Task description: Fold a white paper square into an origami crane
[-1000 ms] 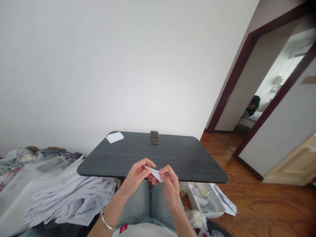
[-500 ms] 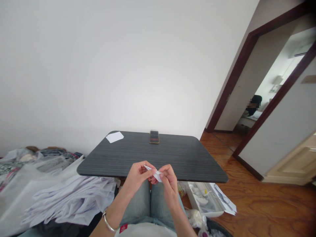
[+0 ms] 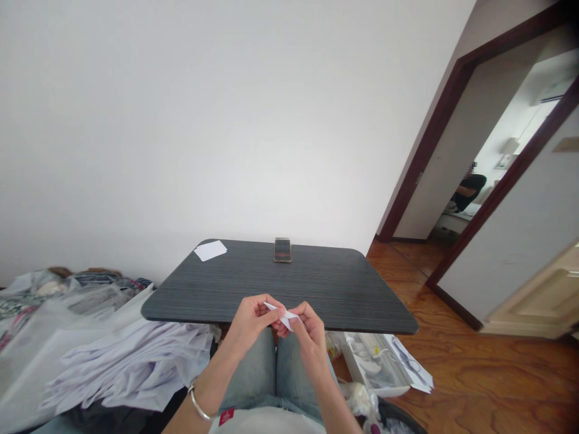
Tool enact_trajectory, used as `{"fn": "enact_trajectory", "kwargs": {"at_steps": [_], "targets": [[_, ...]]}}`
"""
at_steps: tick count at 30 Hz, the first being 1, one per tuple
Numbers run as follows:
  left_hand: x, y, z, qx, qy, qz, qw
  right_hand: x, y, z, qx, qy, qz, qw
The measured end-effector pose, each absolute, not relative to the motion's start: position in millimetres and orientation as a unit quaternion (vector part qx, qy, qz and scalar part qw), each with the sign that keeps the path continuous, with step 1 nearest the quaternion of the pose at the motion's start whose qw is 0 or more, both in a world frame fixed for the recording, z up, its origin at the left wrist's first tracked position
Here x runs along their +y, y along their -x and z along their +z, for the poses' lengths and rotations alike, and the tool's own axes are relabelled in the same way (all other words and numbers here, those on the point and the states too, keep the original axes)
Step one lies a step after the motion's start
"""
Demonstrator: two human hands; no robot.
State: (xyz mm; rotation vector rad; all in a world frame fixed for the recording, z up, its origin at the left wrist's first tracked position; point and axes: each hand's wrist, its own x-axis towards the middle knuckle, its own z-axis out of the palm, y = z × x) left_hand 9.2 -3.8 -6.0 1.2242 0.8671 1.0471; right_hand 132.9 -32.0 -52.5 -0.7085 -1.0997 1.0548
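Observation:
Between my two hands is a small piece of folded white paper (image 3: pixel 289 315), with pointed ends sticking out at the upper left and toward the right. My left hand (image 3: pixel 256 318) pinches it between thumb and fingers. On the other side my right hand (image 3: pixel 310 328) grips it too, thumb pressed near its middle. Both hands are just over the near edge of the dark table (image 3: pixel 217 289), above my lap. The paper's lower part is partly hidden by my fingers.
White paper sheets (image 3: pixel 210 250) lie at the table's far left corner. A phone (image 3: pixel 283 249) stands at the back edge. Crumpled white cloth (image 3: pixel 131 361) is heaped at left; an open white box (image 3: pixel 375 364) sits at right. A person (image 3: pixel 469 190) is beyond the doorway.
My right thumb and fingers have shifted slightly on the folded paper, and more of its right end shows. The person beyond the doorway has moved a little.

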Motion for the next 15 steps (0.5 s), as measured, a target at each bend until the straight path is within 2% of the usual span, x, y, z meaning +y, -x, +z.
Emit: {"fn": "enact_trajectory", "kwargs": {"at_steps": [15], "targets": [[-1.4, -9.7, -8.1, 0.393, -0.559, 0.457, 0.569, -29.1, -138.2, -52.2, -0.466, 0.282, 0.538, 0.643]]}}
